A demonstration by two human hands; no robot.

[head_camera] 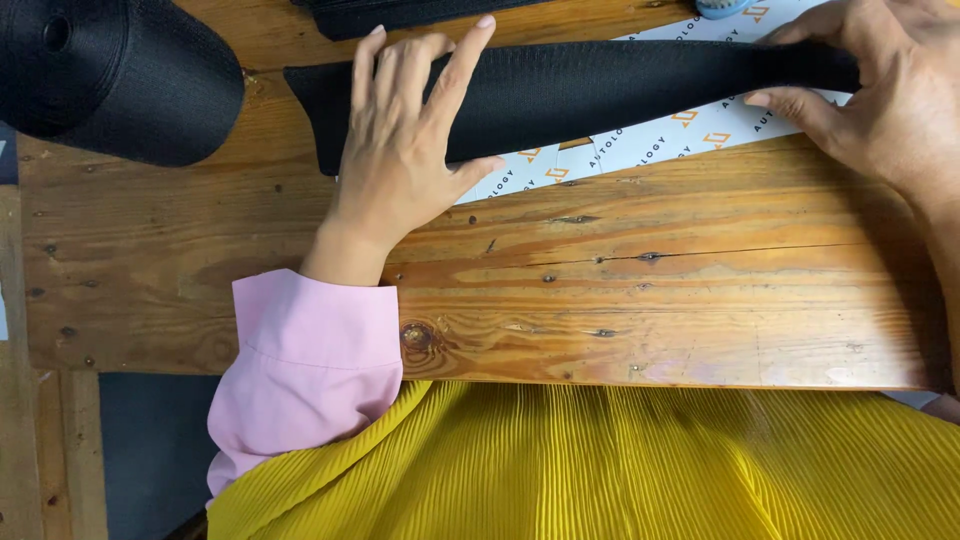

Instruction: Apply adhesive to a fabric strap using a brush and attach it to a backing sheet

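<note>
**Mia:** What is closest to us?

**Sam:** A yellow cloth (600, 465) with lots of tiny folds. It lies below both hands, at the bottom. Just left of it is a pink sleeve (305, 365). The sleeve ends at the wrist of the left hand.

**Mia:** And past the cloth?

**Sam:** A wood table (650, 290). It has knots and a long crack. The bare part lies under and between the two hands.

**Mia:** What is the left hand (405, 150) doing?

**Sam:** It lies flat with its fingers spread wide. The fingers press down on a black strap (600, 85). The thumb sticks out to the right, at the strap's near edge. It is not gripping, just pressing.

**Mia:** Where is the strap?

**Sam:** It runs from under the left hand across to the right hand. Its cut end is just left of the left hand. It lies on a white paper (650, 140) with small orange marks. The paper peeks out below the strap, between the hands.

**Mia:** And the right hand (880, 90)?

**Sam:** It is at the far right. It is curled over the strap's other end. The thumb is under the near edge and the fingers are on top, so it holds the strap.

**Mia:** Anything farther away?

**Sam:** A big black roll (110, 75) sits up and to the left of the left hand, well apart from it. More black stuff (400, 15) lies just above the left fingers, at the top edge.
</note>
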